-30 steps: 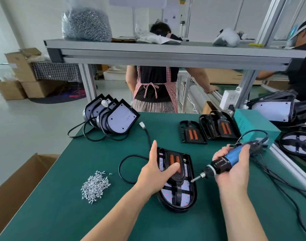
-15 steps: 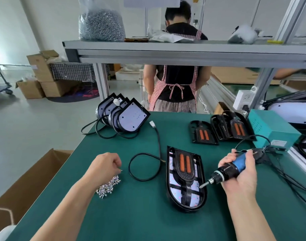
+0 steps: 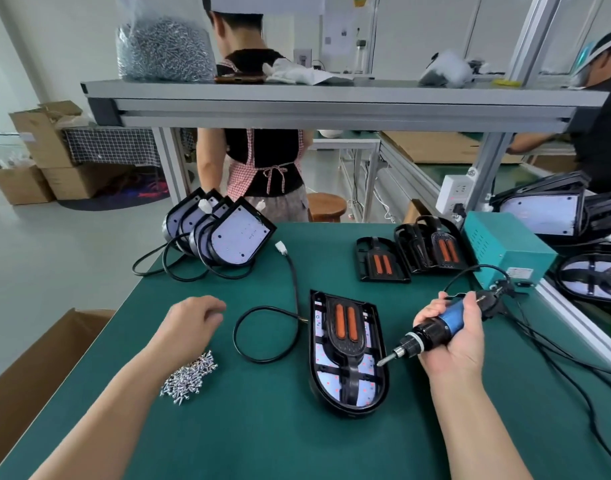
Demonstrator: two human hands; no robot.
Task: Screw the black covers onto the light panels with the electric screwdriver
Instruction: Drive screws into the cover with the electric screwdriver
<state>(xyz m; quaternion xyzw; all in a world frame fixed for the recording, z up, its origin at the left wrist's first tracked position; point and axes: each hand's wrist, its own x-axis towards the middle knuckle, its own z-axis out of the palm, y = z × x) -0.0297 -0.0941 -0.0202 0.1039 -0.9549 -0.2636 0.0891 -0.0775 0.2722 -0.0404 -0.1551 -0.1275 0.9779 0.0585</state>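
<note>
Screws [image 3: 189,376] left of light panel [image 3: 349,355]

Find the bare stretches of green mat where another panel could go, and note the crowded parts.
Bare mat lies near the front edge, between the screw pile and the covered light panel. Another patch lies far back, between the stacked panels and the black covers. Crowded: the right side, with the teal box and cords.
</note>
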